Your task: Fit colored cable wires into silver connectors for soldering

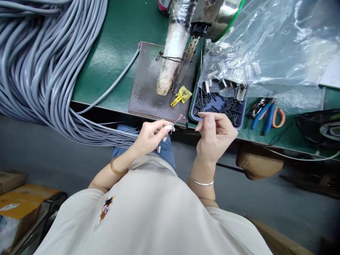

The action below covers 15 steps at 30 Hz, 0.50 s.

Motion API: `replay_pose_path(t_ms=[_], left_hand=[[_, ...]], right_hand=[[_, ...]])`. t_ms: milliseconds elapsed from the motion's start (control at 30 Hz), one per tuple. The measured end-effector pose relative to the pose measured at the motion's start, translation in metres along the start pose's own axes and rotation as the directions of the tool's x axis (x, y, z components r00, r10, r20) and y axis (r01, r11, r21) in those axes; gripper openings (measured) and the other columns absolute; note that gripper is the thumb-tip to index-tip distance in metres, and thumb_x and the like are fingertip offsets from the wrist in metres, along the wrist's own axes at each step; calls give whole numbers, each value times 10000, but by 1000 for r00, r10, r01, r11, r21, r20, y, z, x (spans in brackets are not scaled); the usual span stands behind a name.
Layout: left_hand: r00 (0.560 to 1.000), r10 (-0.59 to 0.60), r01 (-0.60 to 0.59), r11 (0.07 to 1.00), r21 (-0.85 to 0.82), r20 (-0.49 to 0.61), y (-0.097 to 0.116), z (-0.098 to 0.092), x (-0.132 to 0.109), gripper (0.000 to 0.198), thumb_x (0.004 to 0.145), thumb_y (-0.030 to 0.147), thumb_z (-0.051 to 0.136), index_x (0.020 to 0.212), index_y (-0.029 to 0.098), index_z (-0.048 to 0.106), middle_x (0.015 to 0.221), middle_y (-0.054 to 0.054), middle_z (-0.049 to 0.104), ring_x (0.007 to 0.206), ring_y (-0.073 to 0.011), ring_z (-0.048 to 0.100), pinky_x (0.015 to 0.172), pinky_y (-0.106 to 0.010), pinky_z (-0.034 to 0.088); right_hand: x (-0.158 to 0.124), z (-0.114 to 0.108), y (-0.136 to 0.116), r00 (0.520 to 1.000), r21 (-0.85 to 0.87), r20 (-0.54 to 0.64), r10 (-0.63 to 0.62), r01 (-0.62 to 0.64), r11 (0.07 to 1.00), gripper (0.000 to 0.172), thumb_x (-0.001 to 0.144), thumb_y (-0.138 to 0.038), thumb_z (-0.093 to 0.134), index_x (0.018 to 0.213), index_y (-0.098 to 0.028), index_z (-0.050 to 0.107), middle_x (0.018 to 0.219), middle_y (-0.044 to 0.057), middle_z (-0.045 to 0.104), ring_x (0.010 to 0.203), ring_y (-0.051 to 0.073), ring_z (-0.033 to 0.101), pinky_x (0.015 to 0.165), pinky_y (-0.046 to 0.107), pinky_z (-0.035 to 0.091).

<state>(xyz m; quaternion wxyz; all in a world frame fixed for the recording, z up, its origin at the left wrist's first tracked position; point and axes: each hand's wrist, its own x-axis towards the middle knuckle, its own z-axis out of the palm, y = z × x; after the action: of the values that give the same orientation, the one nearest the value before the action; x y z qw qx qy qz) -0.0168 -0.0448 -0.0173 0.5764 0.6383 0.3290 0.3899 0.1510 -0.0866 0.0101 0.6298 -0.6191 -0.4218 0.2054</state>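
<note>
My left hand (154, 136) is closed in a pinch around the end of a grey cable, just off the bench edge. Thin coloured wires (178, 119) and some whitish strands stick out past its fingertips. My right hand (216, 136) is raised in front of the blue tray (240, 122), fingers curled and thumb pressed in. A fine solder wire (202, 95) runs down from the solder spool (225, 19) to its fingertips. Between the hands and the spool stands a soldering iron (186, 65), its tip over a dark board (146, 83).
Grey cables (47, 60) pile up at left. Small black tubes (231, 109) and metal connectors (239, 92) fill the tray, partly under a plastic bag (281, 42). A yellow clip (177, 100) lies on the board. Blue-and-orange handled pliers (269, 115) lie at right.
</note>
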Motion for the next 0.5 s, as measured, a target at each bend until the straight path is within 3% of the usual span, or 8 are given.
replay_pose_path(t_ms=[67,167,400,500], left_hand=[[973,-218,231,944,-237,79,-3,-10,2,427,932,523,638,834,113,701,511,31,533,391,-41,366,400,-191,256],[928,-345,371,845,-386,139,-3,-23,2,452,851,554,729,826,104,698,520,33,537,367,-8,254,380,-188,139],[921,-364,386,817,-428,136,4,-26,-1,437,820,540,770,832,106,720,534,20,558,372,-4,267,383,-189,121],[918,-357,397,821,-410,173,3,-26,0,450,814,556,768,822,109,717,534,22,550,371,-5,260,379,-195,122]], right_hand=[[-3,2,-1,998,-71,58,-2,6,997,229,938,-417,673,871,-216,760,623,-26,605,521,86,509,497,247,360],[-8,6,0,986,-163,169,15,13,986,203,936,-372,668,857,-210,762,726,-1,674,546,81,506,481,250,307],[-8,14,-2,961,-173,273,42,6,985,178,926,-346,681,1014,-228,781,823,-11,641,484,40,287,462,269,202],[-2,16,-5,947,-169,318,48,7,986,234,923,-360,683,1109,-253,776,876,-2,639,499,46,265,458,269,198]])
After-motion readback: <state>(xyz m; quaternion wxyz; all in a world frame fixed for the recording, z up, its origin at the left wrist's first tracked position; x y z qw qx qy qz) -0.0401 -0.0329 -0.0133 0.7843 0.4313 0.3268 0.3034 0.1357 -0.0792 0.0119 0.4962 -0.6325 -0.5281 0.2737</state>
